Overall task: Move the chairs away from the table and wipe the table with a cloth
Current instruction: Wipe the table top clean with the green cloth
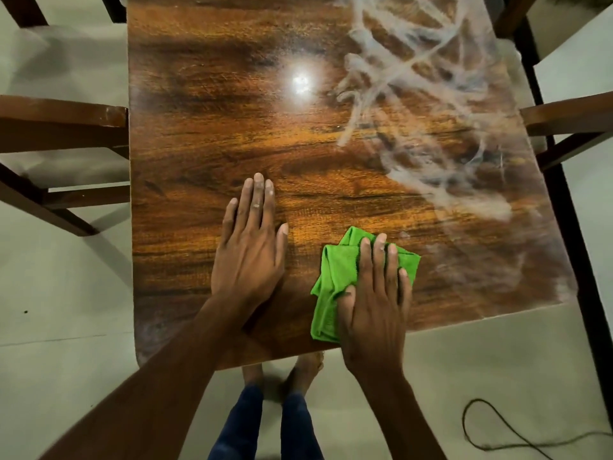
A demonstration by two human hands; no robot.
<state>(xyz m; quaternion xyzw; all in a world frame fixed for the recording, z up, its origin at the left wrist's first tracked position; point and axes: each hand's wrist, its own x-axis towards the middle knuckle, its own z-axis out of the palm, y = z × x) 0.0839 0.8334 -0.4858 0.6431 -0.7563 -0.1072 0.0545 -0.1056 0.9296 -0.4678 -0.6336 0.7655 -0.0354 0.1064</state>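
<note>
Head view, looking straight down: the bright green microfibre cloth (335, 283) lies crumpled flat on the glossy brown wood-grain table (205, 134), close to the near edge and a little toward the near right corner. The right hand (374, 293) sits palm-down on top of it, fingers (381, 257) straight and close together, pressing the cloth to the surface, thumb lying across the cloth's left fold. Green fabric pokes out past the fingertips and to the left of the hand.

Just left of the cloth, apart from it, the left hand (248, 254) rests flat on bare wood, fingers straight and together, thumb spread slightly toward the cloth, holding nothing.

Further out, whitish smeared streaks (414, 104) cover the right half of the table, running from the far right corner down toward the near right edge. A bright round light reflection (301, 83) glints near the middle of the top.

Beyond the left edge stands a dark wooden chair with a pale seat (63, 127), its frame right against the table's side. Past the right edge, another dark wooden chair (564, 117) shows an armrest or rail close to the table. Below the near edge are the person's bare feet (305, 366) and dark blue trouser legs (238, 426) on the pale tiled floor (66, 327), and a dark thin cord (491, 436) loops on the floor at the lower right.
</note>
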